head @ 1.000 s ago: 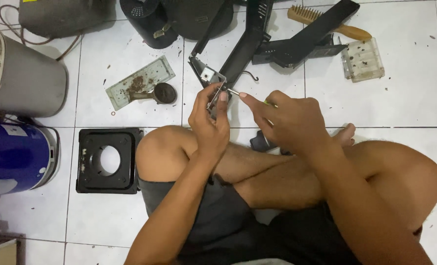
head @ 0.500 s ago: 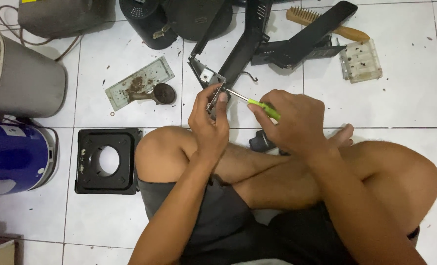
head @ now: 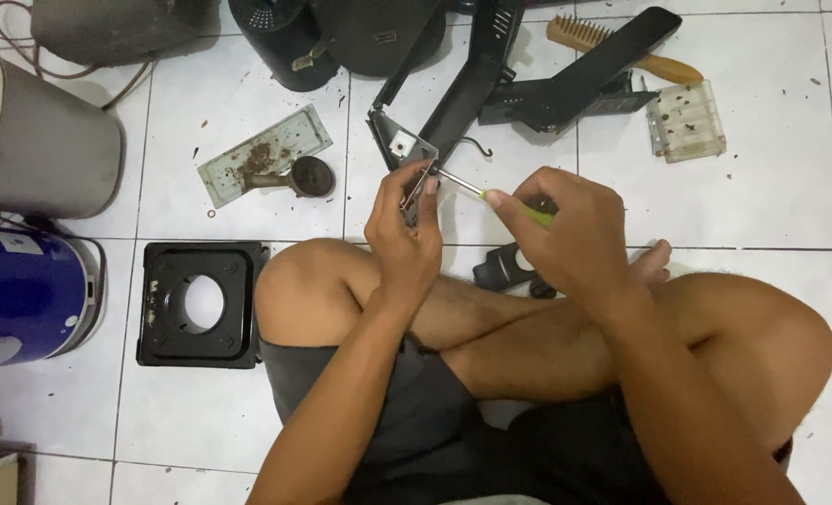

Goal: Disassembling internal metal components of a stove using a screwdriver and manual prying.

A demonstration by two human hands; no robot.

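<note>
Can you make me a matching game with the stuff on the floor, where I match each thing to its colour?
Things:
1. screwdriver handle in the right hand
2. square plate with a round hole
3. round container at the left edge
4. brush at the top

Colours:
A. blue
B. tan wood
C. green
D. black

Pairs: 1-C, 2-D, 3-A, 4-B

Dark grey shorts (head: 407,411), bare arms
</note>
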